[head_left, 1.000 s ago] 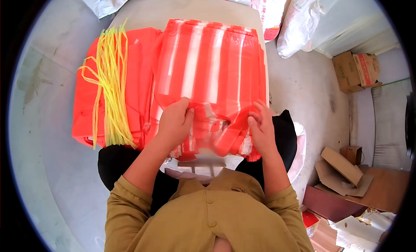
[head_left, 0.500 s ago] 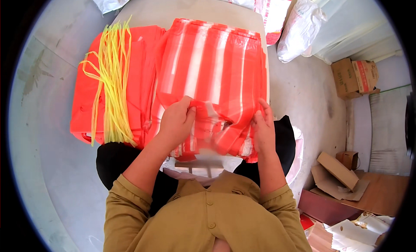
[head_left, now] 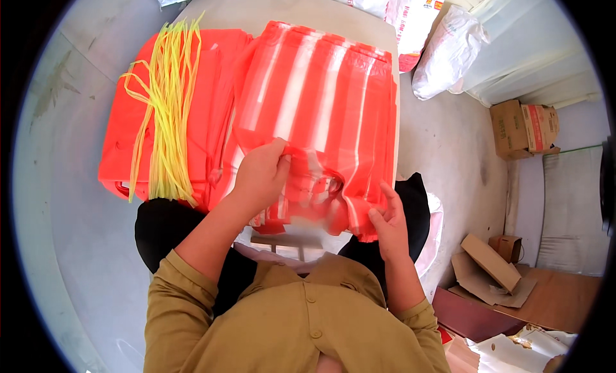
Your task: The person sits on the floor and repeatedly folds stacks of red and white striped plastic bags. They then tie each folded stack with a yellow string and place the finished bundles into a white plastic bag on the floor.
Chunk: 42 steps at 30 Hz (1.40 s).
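A stack of red-and-white striped plastic bags (head_left: pixel 312 90) lies in front of me, its near edge crumpled and hanging toward my lap. My left hand (head_left: pixel 260 175) is closed on the upper plastic bag, thumb and fingers pinching a fold of its film near the middle. At the near right corner of the stack is my right hand (head_left: pixel 391 226), thumb and forefinger apart, against or just beside the plastic. Left of the striped bags sits a pile of plain red plastic bags (head_left: pixel 131 132), with a bundle of yellow plastic strips (head_left: pixel 172 110) lying across it.
The stacks rest on a beige tabletop (head_left: pixel 250 6). White printed sacks (head_left: pixel 414 17) stand beyond it, and a stuffed white bag (head_left: pixel 447 55) lies at the far right. Cardboard boxes (head_left: pixel 523 129) stand by the right wall, with an opened carton (head_left: pixel 487 273) on a brown surface nearer me.
My right hand has slid down the right side of the stack toward me, and its fingers have spread. The near edge of the bags has shifted. My left hand keeps its pinch.
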Each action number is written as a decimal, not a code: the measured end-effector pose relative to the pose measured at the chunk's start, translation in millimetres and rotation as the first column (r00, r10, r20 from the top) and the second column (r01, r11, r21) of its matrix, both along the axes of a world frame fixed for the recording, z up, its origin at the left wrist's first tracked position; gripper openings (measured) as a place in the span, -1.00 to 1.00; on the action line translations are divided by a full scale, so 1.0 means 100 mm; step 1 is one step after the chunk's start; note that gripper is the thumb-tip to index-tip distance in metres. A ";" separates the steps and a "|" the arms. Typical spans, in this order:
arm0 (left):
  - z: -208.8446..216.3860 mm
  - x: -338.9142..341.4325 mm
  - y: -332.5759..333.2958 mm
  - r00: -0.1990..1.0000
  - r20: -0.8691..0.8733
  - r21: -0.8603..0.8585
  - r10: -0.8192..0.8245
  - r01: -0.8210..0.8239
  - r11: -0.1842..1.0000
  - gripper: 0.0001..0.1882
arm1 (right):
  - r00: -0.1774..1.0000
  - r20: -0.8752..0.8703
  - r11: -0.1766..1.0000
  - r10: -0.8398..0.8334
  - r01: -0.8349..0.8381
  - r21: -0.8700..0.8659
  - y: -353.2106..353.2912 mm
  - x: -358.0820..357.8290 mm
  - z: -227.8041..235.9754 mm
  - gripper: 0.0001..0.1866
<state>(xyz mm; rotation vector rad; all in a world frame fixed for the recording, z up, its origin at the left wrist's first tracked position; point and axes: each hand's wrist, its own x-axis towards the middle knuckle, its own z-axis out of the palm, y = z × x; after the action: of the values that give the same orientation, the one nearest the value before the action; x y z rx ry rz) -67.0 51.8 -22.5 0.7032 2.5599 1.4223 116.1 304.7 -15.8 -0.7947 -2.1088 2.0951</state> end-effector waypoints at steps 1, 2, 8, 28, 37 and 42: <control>0.01 -0.01 0.00 0.998 0.054 0.013 0.012 -0.013 1.000 -0.89 | 0.999 0.039 0.999 0.014 -0.016 0.047 0.06 -0.04 0.00 -0.32; 0.01 -0.01 -0.01 0.999 0.038 0.003 0.007 -0.008 1.000 -0.89 | 0.997 0.040 0.976 0.067 -0.074 0.205 0.11 -0.10 0.00 -0.33; -0.03 -0.03 0.01 0.999 -0.035 -0.001 0.005 -0.005 1.000 -0.86 | 0.995 -0.098 0.978 -0.036 0.055 0.200 0.14 -0.60 0.05 -0.37; -0.08 -0.09 -0.01 0.991 0.125 0.063 0.042 -0.050 0.997 -0.82 | 0.989 -0.072 0.961 -0.127 0.141 0.237 0.04 -0.78 -0.02 -0.44; -0.15 -0.09 0.01 0.979 0.191 0.073 0.066 -0.081 0.994 -0.77 | 0.992 -0.097 0.984 -0.084 0.098 0.147 0.11 -0.76 -0.03 -0.41; -0.15 -0.10 0.00 0.983 0.173 0.080 0.064 -0.079 0.994 -0.78 | 0.975 -0.160 0.986 -0.151 0.137 -0.099 0.01 -0.86 0.01 -0.43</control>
<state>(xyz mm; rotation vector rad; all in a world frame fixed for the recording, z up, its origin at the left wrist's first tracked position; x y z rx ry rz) -77.4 51.3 -37.3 0.4809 2.4279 1.5516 29.6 305.4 -14.9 -0.7280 -1.8298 2.1090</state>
